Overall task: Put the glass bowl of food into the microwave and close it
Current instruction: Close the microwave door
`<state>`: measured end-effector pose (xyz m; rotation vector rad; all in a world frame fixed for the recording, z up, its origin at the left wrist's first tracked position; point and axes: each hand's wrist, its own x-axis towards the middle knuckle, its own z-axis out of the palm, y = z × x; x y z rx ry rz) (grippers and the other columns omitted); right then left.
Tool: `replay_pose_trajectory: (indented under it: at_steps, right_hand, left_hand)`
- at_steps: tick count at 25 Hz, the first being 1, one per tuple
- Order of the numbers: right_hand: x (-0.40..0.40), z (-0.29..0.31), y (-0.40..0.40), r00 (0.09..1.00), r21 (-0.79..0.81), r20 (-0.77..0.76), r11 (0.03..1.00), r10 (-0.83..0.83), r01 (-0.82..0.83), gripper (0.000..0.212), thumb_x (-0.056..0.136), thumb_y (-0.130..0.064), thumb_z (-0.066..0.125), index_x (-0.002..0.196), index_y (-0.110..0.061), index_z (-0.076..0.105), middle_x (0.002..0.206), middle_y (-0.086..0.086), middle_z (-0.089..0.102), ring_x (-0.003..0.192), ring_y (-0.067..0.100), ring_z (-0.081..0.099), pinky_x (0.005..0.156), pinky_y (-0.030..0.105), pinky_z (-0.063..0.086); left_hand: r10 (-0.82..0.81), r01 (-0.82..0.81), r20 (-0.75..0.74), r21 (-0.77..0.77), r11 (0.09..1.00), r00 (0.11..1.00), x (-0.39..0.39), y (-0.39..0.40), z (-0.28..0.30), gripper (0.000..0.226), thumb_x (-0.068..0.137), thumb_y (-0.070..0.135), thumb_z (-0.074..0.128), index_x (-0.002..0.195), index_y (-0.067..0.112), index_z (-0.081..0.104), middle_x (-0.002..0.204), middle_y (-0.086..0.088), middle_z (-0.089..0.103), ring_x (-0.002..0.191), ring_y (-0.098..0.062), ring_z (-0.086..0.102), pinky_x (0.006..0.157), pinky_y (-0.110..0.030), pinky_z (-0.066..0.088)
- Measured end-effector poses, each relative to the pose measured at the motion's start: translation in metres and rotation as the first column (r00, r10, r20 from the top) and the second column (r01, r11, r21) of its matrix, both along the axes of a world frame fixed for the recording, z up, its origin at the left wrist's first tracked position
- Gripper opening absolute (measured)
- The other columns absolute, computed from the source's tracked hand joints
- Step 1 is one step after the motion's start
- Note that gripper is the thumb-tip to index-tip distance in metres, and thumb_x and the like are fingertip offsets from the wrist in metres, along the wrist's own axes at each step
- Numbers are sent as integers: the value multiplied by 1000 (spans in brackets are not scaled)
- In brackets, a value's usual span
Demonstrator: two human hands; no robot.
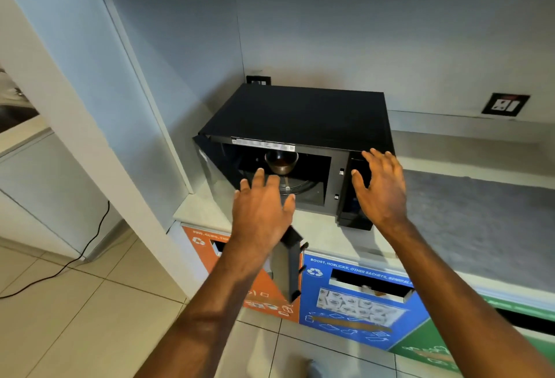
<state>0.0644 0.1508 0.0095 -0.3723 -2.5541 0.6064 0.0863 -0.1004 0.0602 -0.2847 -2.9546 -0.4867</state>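
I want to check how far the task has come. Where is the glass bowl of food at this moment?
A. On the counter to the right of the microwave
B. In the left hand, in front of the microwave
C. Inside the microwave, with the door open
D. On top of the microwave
C: the glass bowl sits inside the microwave cavity, the door stands open at the left, and the left hand and right hand are both empty.

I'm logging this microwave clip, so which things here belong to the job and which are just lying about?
Job: bowl inside the microwave, its open door, left hand, right hand.

Lying about: bins, sockets, floor cable.
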Motion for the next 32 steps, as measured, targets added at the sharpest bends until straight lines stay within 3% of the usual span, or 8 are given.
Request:
replay_pose_trajectory:
  at_steps: [7,11,17,32]
  right_hand:
    - [9,3,5,994,-35,57,995,93,-91,73,95,-70,32,156,-30,31,167,-6,23,156,18,4,120,52,23]
    - [8,2,6,993,3,89,997,80,-80,83,87,-78,40,156,-32,30,166,-9,22,156,17,3,118,49,26]
    - [-9,0,-3,998,80,2,995,-58,57,67,85,-55,68,143,-27,48,151,-3,47,147,24,29,109,46,46]
    - [-24,-6,-17,978,118,-57,971,-200,206,51,85,-51,69,127,-25,56,137,2,56,134,28,43,98,42,51]
  left_hand:
    - [-189,187,-34,-63,980,981,-38,53,-15,61,101,54,35,150,18,41,164,-9,30,153,-38,19,123,-54,23]
    - [-209,205,-62,-75,976,976,-61,71,-24,65,101,53,36,154,16,32,167,-9,20,154,-39,11,124,-54,21]
    - [-206,207,-26,54,977,978,-81,86,-32,68,98,46,51,155,18,27,169,0,14,156,-32,-3,118,-55,35]
    - [-227,232,-61,98,968,972,-95,91,-33,66,99,39,53,156,16,27,168,-3,18,157,-25,2,124,-54,23]
